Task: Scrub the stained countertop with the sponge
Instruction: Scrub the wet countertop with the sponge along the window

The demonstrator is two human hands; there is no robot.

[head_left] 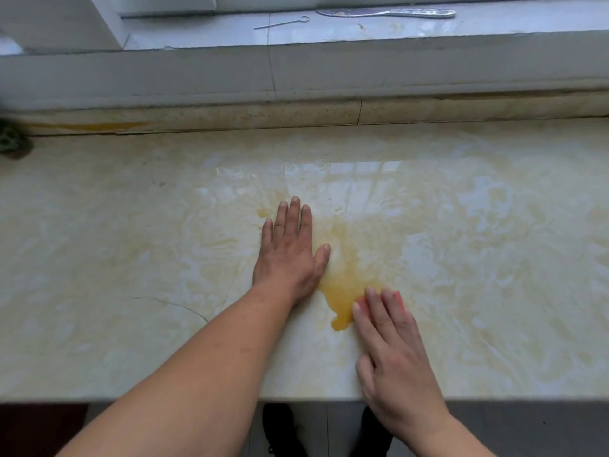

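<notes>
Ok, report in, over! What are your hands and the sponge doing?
Left hand flat on the cream marble countertop. Right hand pressing the pink sponge at the edge of the yellow puddle stain. Nothing in the way.

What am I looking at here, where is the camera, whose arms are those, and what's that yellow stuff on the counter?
There is no machine here. The single picture comes from a camera worn on a person's head, looking forward and down, so the two bare arms are the wearer's own. The left hand lies flat, fingers straight, on the pale marble-patterned countertop. The right hand presses a pink sponge down with straight fingers; only the sponge's edges show. Just beside the sponge is a yellow-orange stain, wet-looking, with fainter smears spreading around it. Behind the counter, a window ledge holds a thin metal skewer and a flat handled object that I cannot identify.
</notes>
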